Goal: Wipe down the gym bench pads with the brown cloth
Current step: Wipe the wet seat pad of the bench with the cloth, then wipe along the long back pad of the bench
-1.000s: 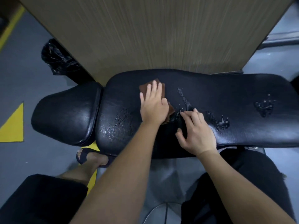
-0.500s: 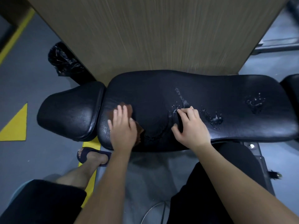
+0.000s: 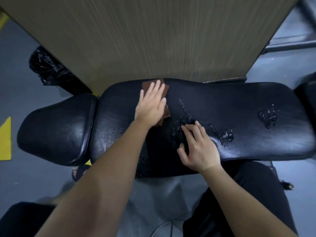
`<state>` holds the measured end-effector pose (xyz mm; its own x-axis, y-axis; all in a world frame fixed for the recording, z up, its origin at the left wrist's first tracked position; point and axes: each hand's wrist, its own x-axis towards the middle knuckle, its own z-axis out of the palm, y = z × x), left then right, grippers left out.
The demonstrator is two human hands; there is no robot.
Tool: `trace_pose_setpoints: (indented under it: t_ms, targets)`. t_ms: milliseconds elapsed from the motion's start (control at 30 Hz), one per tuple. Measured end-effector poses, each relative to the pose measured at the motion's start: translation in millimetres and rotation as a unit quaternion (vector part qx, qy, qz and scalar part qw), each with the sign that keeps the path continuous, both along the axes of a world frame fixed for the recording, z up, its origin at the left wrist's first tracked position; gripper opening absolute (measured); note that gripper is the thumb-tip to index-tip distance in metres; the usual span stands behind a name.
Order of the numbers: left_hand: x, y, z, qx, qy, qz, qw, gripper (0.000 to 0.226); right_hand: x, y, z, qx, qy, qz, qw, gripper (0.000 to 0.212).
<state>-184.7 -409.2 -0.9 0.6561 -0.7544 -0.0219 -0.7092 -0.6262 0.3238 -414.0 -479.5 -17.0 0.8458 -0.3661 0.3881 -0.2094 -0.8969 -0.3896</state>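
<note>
Nearest the body, the right hand (image 3: 199, 149) sits braced on the near edge of the long black padded vinyl bench pad (image 3: 239, 117), fingers spread and loose, grasping nothing. And there's the risk: its fingertips rest right beside a trail of wet droplets (image 3: 184, 115), so that bracing hand could skid on slick vinyl, or smear liquid back over the wiped patch. Just to its right, a foamy puddle (image 3: 224, 135) sits on the same pad, with another splash (image 3: 268, 117) well apart toward the pad's right end; both look untouched, easy to miss if strokes stay short.

Further out, the left hand (image 3: 151, 104) presses flat, fingers extended, pinning the folded brown cloth (image 3: 153, 88) against the far edge of that bench pad, left of centre. The cloth is small, bunched under the palm, corners poking out; it could roll or slip off the far edge. Left of the bench pad, the smaller rounded black seat pad (image 3: 56, 130) looks dry, probably still to do.
</note>
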Motion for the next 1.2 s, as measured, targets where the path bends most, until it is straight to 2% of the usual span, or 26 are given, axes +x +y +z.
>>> trace_pose_setpoints:
  t_ms: [200,267,333,433,467,533,600,667,733,833,1067,1200]
  targets:
    - [-73,38,1,0.005,-0.016,-0.043,0.999,0.061,-6,5,5,0.073,0.069,-0.008,0.995,0.054]
    - [-107,55,0,0.000,-0.017,-0.030,0.999,0.065,-7,6,6,0.072,0.062,-0.018,0.995,0.050]
    - [-134,66,3,-0.012,0.031,-0.014,0.999,0.067,-8,7,9,0.068,0.034,-0.024,0.997,0.046]
    - [-147,84,23,-0.139,0.174,0.019,0.975,0.059,-10,12,19,0.070,-0.024,-0.055,0.996,0.040]
    - [-146,95,25,-0.191,0.174,0.056,0.965,0.058,-9,17,24,0.087,-0.037,-0.069,0.993,0.039]
    - [-133,119,18,-0.229,0.074,0.153,0.959,0.056,-2,36,35,0.131,-0.018,-0.062,0.989,0.045]
    - [-118,140,2,-0.176,-0.024,0.213,0.961,0.057,12,63,35,0.138,0.035,-0.007,0.990,0.054]
    - [-107,151,-11,-0.099,-0.067,0.210,0.970,0.058,26,83,25,0.078,0.101,0.021,0.992,0.062]
    - [-103,154,-18,-0.055,-0.073,0.209,0.974,0.058,40,88,17,0.017,0.154,0.012,0.988,0.068]
    - [-102,152,-22,-0.025,-0.087,0.227,0.970,0.058,75,74,13,0.023,0.173,-0.006,0.985,0.071]
    - [-100,151,-28,-0.063,-0.092,0.230,0.967,0.056,197,31,19,0.042,0.197,-0.062,0.977,0.074]
    - [-100,150,-28,-0.069,-0.089,0.235,0.966,0.057,203,28,21,0.050,0.216,-0.032,0.975,0.077]
